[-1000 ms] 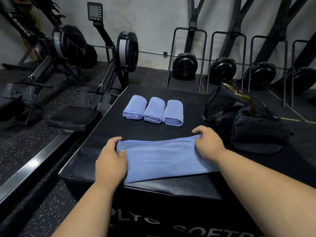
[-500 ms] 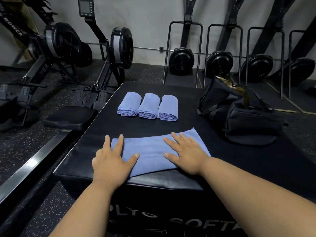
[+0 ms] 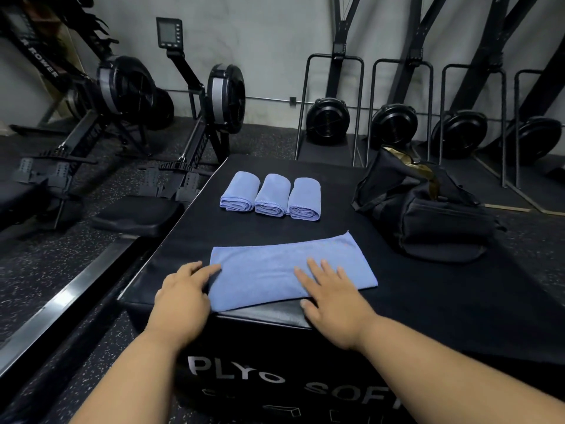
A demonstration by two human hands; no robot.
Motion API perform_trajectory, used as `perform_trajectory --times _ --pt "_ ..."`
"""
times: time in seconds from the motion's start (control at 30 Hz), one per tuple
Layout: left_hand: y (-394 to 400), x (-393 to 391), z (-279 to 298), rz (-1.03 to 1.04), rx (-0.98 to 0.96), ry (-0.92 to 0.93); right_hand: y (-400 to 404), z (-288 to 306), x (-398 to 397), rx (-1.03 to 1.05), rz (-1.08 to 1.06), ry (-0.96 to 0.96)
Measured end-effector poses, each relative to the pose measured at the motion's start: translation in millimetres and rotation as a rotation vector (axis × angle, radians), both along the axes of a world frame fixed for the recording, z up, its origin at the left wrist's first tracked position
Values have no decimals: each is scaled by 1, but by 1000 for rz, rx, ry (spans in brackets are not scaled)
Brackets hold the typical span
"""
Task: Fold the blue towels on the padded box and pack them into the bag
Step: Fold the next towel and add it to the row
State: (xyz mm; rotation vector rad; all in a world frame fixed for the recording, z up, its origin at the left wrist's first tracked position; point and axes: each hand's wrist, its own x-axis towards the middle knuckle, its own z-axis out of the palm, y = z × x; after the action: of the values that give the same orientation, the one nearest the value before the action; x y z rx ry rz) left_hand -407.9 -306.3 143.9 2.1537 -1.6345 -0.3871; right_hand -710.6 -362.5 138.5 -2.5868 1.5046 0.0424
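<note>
Left hand [image 3: 183, 296] flat, fingers straight, fingertips touching the left end of the flat folded blue cloth towel [image 3: 290, 270]. Right hand [image 3: 331, 296] flat too, fingers spread on the towel's near-right part (thumb off the near edge). Towel lies near the front edge of the black padded plyo box [image 3: 305, 228]. Three rolled blue towels [image 3: 271, 195] sit side by side farther back; black fabric duffel bag [image 3: 428, 215] stands right of them, on the box.

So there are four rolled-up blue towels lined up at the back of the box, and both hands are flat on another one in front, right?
Not quite: the head view shows three rolled towels at the back of the padded box, not four. The rest holds: left hand and right hand rest with straight fingers on the flat towel in front.
</note>
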Motion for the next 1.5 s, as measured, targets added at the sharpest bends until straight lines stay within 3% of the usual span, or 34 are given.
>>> perform_trajectory --times 0.1,0.27,0.53,0.67,0.87,0.93,1.1,1.2,1.27,1.37,1.5 --pt "7 5 3 -113 24 74 17 -6 18 18 -8 -39" --pt "18 14 -8 -278 62 20 15 -1 21 22 -64 -36" --pt "15 22 -4 -273 -281 263 15 4 24 5 -126 -132" --pt "19 6 24 -223 -401 235 11 7 23 -97 -171 -326" --pt "37 -15 93 -94 -636 371 32 52 21 -47 -161 -604" --pt "31 -16 124 -30 -668 335 39 66 18 -25 -161 -699" --pt "-38 -25 191 -153 -518 65 46 89 8 152 -255 -831" --pt "-84 -35 210 -219 -424 27 31 84 3 271 -430 -899" --pt "-95 -43 209 -216 -364 43 17 71 -4 475 -611 -1075" --pt "-83 -53 173 -175 -198 102 9 64 -16 790 -832 -1346" --pt "-33 -68 80 -98 125 247 15 57 -31 883 -822 -1322"
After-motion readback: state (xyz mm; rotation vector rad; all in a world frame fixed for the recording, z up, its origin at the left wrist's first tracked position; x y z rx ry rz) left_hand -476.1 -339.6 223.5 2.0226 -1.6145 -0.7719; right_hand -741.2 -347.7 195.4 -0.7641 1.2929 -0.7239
